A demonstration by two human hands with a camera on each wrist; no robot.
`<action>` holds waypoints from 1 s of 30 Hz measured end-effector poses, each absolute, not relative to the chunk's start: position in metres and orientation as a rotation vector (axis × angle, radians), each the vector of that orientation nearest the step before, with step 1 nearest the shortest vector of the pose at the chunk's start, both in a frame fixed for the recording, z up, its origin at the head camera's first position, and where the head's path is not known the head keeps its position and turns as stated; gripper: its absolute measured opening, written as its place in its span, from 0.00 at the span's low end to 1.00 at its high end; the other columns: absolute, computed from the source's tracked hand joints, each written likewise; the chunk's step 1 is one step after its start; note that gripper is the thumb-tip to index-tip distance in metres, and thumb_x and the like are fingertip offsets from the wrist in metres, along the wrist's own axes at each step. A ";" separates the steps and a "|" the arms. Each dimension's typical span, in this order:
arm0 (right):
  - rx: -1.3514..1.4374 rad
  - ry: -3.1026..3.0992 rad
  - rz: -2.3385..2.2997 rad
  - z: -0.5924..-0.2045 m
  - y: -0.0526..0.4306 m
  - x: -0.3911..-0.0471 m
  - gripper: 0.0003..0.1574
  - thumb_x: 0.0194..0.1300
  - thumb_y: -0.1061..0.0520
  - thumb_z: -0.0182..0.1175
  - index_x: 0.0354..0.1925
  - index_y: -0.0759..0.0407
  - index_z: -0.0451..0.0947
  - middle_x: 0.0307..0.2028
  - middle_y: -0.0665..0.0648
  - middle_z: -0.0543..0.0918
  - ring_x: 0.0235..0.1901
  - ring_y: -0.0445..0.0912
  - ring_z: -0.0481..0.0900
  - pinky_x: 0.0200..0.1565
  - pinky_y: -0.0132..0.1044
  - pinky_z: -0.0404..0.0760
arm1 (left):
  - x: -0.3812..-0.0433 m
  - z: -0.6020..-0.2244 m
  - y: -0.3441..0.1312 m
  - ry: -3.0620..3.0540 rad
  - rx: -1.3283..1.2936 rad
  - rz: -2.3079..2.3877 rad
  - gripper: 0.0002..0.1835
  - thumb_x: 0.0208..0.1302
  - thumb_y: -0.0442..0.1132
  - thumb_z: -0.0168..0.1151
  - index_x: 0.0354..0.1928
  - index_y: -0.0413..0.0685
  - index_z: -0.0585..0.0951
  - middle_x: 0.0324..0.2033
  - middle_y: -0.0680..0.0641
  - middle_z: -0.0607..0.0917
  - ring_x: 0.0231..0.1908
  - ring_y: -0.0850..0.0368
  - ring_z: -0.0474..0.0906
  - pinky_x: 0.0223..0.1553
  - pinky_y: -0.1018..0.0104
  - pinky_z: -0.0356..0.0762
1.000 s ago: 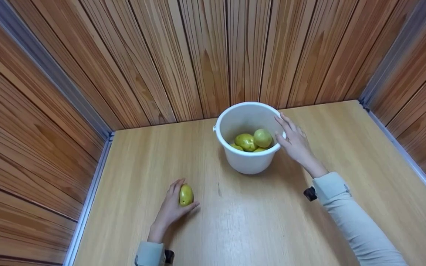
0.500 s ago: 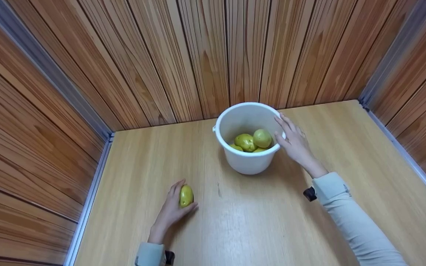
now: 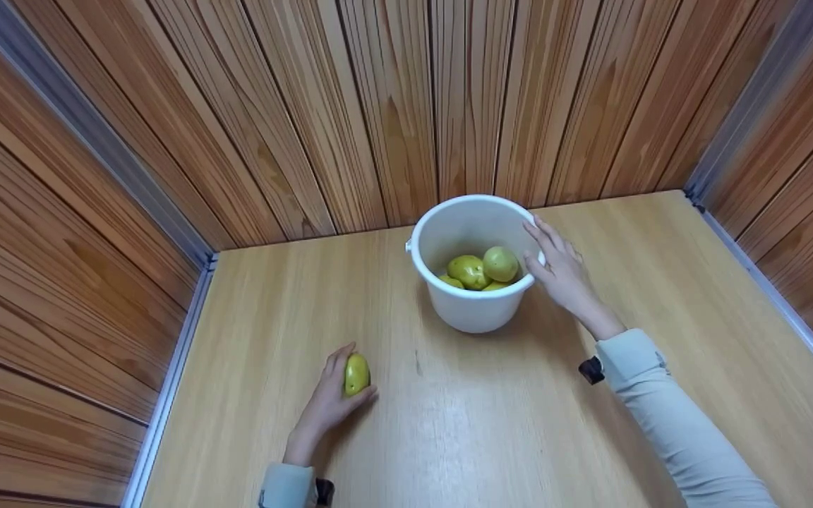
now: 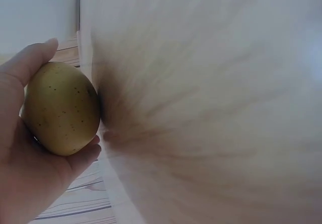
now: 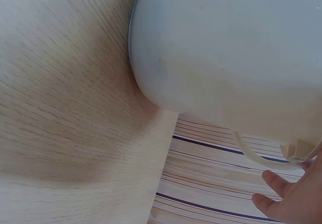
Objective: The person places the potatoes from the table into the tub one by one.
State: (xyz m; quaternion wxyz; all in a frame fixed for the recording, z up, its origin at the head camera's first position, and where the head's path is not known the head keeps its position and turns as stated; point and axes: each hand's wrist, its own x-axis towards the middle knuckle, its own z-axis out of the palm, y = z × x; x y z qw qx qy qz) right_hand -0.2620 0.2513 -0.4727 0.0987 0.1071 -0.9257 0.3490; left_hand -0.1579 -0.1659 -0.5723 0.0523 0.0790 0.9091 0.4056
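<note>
My left hand (image 3: 327,402) holds an oval yellow-green fruit (image 3: 356,374) with dark specks, low over the left part of the table. In the left wrist view, the thumb and fingers curve around opposite sides of this speckled fruit (image 4: 63,108). A white bucket (image 3: 477,310) stands upright farther back, holding several yellow-green fruits (image 3: 468,271), one rounder and paler (image 3: 500,264) on top. My right hand (image 3: 565,275) rests at the bucket's right rim with its fingers spread. In the right wrist view, the bucket's side (image 5: 226,48) hides part of that hand.
Wood-panelled walls enclose the wooden table (image 3: 279,303) at the back and both sides. Metal strips (image 3: 173,374) run along its side edges. The bucket's curved handle (image 5: 251,153) hangs on the far side, seen in the right wrist view.
Almost nothing has moved. The left hand and its fruit have shifted very slightly, while the right hand stays on the bucket's rim.
</note>
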 end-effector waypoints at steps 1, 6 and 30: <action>0.316 -2.740 1.035 -0.473 0.251 -0.262 0.35 0.70 0.40 0.43 0.71 0.42 0.50 0.73 0.53 0.47 0.66 0.61 0.52 0.61 0.66 0.46 | -0.158 -0.572 -0.166 2.762 0.236 1.233 0.46 0.52 0.47 0.69 0.70 0.53 0.54 0.65 0.43 0.60 0.58 0.47 0.66 0.57 0.48 0.68; 0.311 -2.744 1.049 -0.473 0.251 -0.262 0.36 0.69 0.36 0.41 0.71 0.41 0.49 0.73 0.52 0.46 0.67 0.61 0.51 0.61 0.66 0.45 | -0.157 -0.572 -0.165 2.758 0.216 1.220 0.46 0.52 0.48 0.69 0.70 0.54 0.54 0.65 0.44 0.61 0.57 0.48 0.67 0.56 0.49 0.69; 0.283 -2.745 1.083 -0.472 0.250 -0.262 0.34 0.69 0.44 0.46 0.71 0.37 0.50 0.73 0.51 0.46 0.68 0.61 0.48 0.62 0.66 0.43 | -0.160 -0.571 -0.165 2.767 0.216 1.199 0.42 0.51 0.47 0.70 0.66 0.52 0.60 0.61 0.45 0.64 0.51 0.51 0.70 0.52 0.52 0.72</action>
